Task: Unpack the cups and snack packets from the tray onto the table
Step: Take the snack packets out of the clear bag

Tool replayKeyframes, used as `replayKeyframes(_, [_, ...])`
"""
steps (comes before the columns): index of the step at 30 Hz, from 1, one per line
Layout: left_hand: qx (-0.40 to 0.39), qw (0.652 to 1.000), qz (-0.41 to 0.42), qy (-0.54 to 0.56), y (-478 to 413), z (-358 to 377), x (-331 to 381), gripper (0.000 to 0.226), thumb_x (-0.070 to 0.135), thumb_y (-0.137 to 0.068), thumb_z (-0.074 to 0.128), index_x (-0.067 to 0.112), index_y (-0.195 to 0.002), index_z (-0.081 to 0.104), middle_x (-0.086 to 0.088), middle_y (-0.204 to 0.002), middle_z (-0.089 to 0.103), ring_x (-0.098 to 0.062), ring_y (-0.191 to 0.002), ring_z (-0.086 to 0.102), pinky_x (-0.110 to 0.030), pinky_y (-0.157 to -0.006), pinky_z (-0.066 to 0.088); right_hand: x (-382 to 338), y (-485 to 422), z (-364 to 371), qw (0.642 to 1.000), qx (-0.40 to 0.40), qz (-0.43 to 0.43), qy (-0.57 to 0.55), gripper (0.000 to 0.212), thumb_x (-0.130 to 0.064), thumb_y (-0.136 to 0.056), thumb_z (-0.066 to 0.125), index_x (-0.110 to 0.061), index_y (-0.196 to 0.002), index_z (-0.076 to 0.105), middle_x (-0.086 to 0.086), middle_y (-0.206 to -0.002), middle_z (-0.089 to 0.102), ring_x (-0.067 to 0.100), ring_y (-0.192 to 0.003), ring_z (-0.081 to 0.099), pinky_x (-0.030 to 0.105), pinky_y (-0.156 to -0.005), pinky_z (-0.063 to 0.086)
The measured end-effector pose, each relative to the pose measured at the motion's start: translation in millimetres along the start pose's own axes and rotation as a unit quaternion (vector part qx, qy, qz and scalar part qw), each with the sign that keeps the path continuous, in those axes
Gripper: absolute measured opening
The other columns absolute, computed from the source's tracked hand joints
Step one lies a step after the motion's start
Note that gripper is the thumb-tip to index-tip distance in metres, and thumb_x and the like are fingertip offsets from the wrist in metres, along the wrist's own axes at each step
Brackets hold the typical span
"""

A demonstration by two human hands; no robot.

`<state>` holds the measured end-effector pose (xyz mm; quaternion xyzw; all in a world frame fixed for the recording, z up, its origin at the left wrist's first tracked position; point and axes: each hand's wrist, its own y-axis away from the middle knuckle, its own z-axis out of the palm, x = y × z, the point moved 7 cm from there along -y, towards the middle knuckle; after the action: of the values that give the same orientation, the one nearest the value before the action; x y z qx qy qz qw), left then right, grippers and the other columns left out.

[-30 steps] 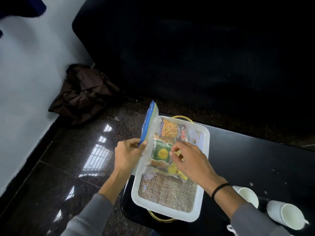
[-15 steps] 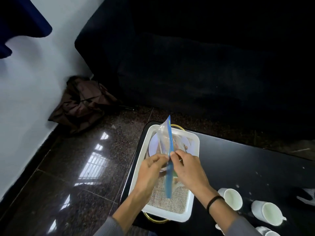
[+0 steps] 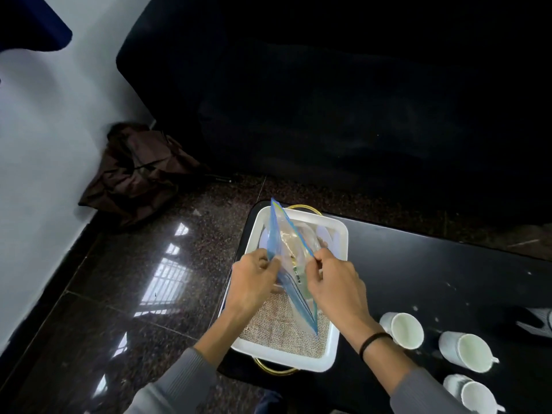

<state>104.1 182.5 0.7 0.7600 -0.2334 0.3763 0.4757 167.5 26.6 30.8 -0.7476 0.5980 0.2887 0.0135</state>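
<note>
Grip: left hand and right hand each pinch one lip of the zip bag at its blue seal, fingers curled on the plastic, drawing the lips apart

Item: snack packets, inside the bag; the bag is held upright over the tray, its lower corner down over the burlap liner

Change: a second ago the bag faced the camera with its seal shut; half a second ago both hands met at the seal; now the mouth gapes between them

Reading: bag opened, packets reachable, none yet out

Cups: three cups on the table, right of the tray and apart from it; that part looks done

Remaining, by judgement: lift the packets out and set them on the table
</note>
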Motion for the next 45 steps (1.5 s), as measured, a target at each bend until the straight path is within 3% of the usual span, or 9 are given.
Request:
replayKeyframes(8, [0.045,0.928,-0.061,-0.366,0.1,-55.1,-16.6,0.031,0.054,-0.07,0.057,0.024,-0.071,0.061,0.0,-0.082,0.074,-0.026,-0.081,0.071,-0.038,-0.08,0.057,-8.6,4.2,-46.2,0.982,0.177,-0.023,0.068,0.016,-0.025,-0.105,0.047,-0.011,-0.108,0.055,0.005,-0.081,0.07,0.033,-0.065,0.071,0.037,-0.053,0.05])
replayKeyframes(15, [0.104,0.889,0.198,-0.399,-1.3,-41.3,39.7,0.104,0.044,-0.074,0.084,0.016,-0.155,0.026,-0.005,-0.147,0.048,-0.027,-0.127,0.053,-0.043,-0.093,0.05,-49.6,9.4,-53.1,0.955,0.175,-0.217,0.106,0.044,-0.008,-0.076,0.086,-0.008,-0.113,0.064,0.007,-0.092,0.068,0.026,-0.071,0.068,0.033,-0.04,0.051])
replayKeyframes(20, [0.125,0.775,0.421,-0.454,15.6,-22.1,93.4,0.021,0.034,-0.084,0.079,0.017,-0.093,0.073,-0.002,-0.075,0.071,-0.033,-0.07,0.069,-0.04,-0.061,0.05,-57.4,3.7,-64.1,0.933,0.194,-0.288,0.096,0.039,-0.014,-0.078,0.083,-0.013,-0.113,0.067,0.002,-0.1,0.068,0.021,-0.085,0.063,0.028,-0.054,0.051])
replayKeyframes(26, [0.105,0.856,0.255,-0.438,6.7,-6.9,65.5,0.02,0.032,-0.096,0.055,0.014,-0.092,0.064,-0.012,-0.076,0.072,-0.042,-0.075,0.066,-0.037,-0.06,0.041,-30.3,0.8,-63.2,0.958,0.216,-0.186,0.025,0.01,-0.016,-0.094,0.07,-0.013,-0.101,0.064,0.004,-0.099,0.06,0.018,-0.082,0.06,0.019,-0.052,0.046])
replayKeyframes(30, [0.094,0.896,0.203,-0.384,8.6,6.6,44.1,0.026,0.037,-0.095,0.054,0.014,-0.087,0.064,-0.015,-0.077,0.074,-0.042,-0.078,0.066,-0.039,-0.066,0.051,-4.5,5.8,-19.7,0.97,0.088,-0.128,-0.185,0.012,-0.022,-0.095,0.071,-0.02,-0.086,0.064,-0.01,-0.066,0.064,0.006,-0.061,0.063,0.009,-0.054,0.045])
replayKeyframes(32, [0.062,0.906,0.206,-0.365,12.6,16.9,35.5,0.027,0.041,-0.093,0.056,0.017,-0.083,0.06,-0.009,-0.075,0.074,-0.038,-0.078,0.069,-0.042,-0.069,0.055,11.2,4.8,10.0,0.933,-0.006,-0.013,-0.359,0.017,-0.02,-0.1,0.061,-0.016,-0.087,0.071,-0.009,-0.077,0.076,0.005,-0.075,0.072,0.012,-0.067,0.052])
replayKeyframes(36, [0.014,0.876,0.293,-0.383,22.2,23.1,21.8,0.046,0.068,-0.091,0.047,0.027,-0.075,0.059,0.011,-0.062,0.068,-0.006,-0.059,0.066,-0.026,-0.057,0.051,17.9,2.4,50.9,0.69,-0.096,0.158,-0.7,0.031,-0.027,-0.102,0.05,-0.01,-0.105,0.076,0.003,-0.096,0.081,0.017,-0.093,0.076,0.022,-0.074,0.059])
replayKeyframes(40, [0.054,0.902,0.286,-0.321,2.3,-1.9,-3.4,0.059,0.065,-0.099,0.029,0.024,-0.074,0.064,0.01,-0.063,0.065,0.0,-0.052,0.055,-0.026,-0.049,0.042,35.6,-5.0,73.2,0.722,-0.077,0.202,-0.658,0.02,-0.025,-0.097,0.066,-0.022,-0.114,0.076,-0.005,-0.11,0.079,0.023,-0.119,0.068,0.037,-0.094,0.056])
replayKeyframes(45, [0.069,0.943,0.124,-0.3,-80.7,-17.6,-46.9,0.032,0.04,-0.104,0.043,0.018,-0.119,0.061,0.002,-0.116,0.063,-0.019,-0.111,0.059,-0.039,-0.089,0.048,44.2,-6.4,83.2,0.733,-0.164,0.123,-0.649,0.062,0.001,-0.072,0.074,-0.023,-0.129,0.067,0.005,-0.14,0.066,0.019,-0.129,0.06,0.043,-0.112,0.045])
